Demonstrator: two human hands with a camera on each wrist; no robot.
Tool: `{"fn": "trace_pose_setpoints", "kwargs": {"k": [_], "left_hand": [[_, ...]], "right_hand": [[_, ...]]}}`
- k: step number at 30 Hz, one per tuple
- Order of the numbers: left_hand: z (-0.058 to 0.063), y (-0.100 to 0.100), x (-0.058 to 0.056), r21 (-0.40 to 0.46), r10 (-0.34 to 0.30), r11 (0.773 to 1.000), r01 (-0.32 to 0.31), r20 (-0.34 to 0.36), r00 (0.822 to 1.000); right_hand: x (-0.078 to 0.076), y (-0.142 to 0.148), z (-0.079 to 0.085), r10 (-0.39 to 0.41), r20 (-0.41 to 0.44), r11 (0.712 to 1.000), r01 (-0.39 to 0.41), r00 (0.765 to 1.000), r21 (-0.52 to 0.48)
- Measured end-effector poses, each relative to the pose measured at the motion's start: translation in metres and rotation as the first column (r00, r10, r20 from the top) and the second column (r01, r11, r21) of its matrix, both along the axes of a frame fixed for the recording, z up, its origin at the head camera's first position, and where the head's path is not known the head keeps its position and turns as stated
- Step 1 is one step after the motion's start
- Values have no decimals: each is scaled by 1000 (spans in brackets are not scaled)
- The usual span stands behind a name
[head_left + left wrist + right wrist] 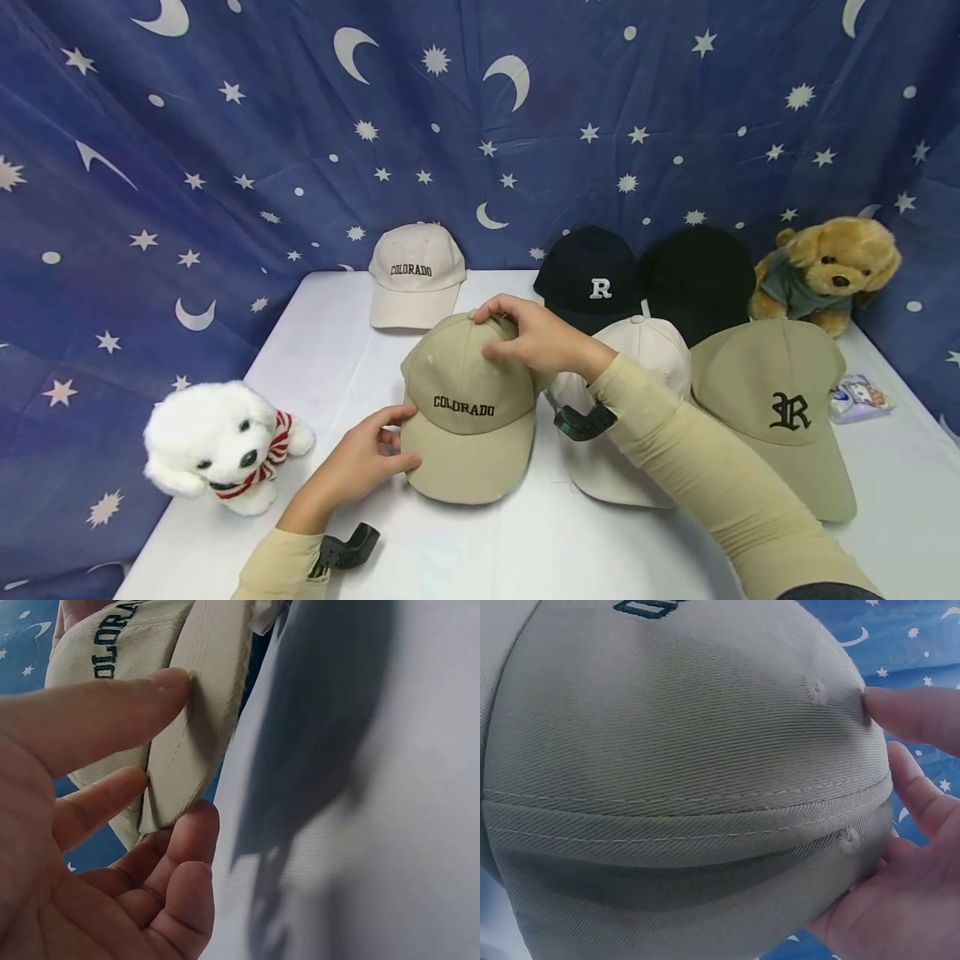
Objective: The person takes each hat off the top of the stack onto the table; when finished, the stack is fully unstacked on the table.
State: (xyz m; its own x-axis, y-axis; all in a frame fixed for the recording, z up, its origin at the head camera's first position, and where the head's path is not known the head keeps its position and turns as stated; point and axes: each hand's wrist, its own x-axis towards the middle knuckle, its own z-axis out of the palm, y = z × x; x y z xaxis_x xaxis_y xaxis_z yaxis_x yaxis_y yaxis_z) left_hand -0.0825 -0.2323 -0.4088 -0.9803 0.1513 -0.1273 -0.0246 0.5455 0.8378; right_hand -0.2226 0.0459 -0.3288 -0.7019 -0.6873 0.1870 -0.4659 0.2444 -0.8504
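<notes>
A khaki baseball cap (465,375) with dark COLORADO lettering is between both hands, brim toward me, in the head view. My left hand (367,458) pinches the brim's left edge; the left wrist view shows the thumb on top of the brim (199,712) and curled fingers beneath. At the crown, my right hand (543,337) grips the cap's top right, thumb on the near side. In the right wrist view the crown (690,735) fills most of the picture, with the thumb and fingers at its top. Part of the crown's far side is hidden.
A cream COLORADO cap (416,271) stands behind. Rightward are a navy R cap (588,271), a black cap (701,279), a white cap (652,342), an olive R cap (772,387) and a small packet (862,398). Plush dogs, white (210,433) and brown (847,258), flank the table.
</notes>
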Motion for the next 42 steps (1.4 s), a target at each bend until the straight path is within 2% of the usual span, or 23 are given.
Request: {"fn": "trace_pose_setpoints", "kwargs": {"k": [7, 17, 24, 35, 42], "left_hand": [[-6, -2, 8, 39, -24, 999, 23, 13, 1000], [-6, 1, 7, 30, -44, 999, 44, 25, 999], [-8, 4, 6, -2, -60, 998, 60, 5, 998], [-8, 6, 6, -21, -50, 998, 52, 78, 996], [-5, 7, 4, -54, -19, 998, 23, 71, 997]], "right_hand": [[4, 0, -10, -4, 25, 999, 3, 1000, 36], [1, 2, -19, -29, 46, 998, 27, 999, 50], [0, 5, -22, -51, 48, 996, 47, 998, 76], [1, 14, -28, -80, 34, 994, 77, 996, 72], [3, 20, -30, -87, 29, 995, 85, 996, 59]]}}
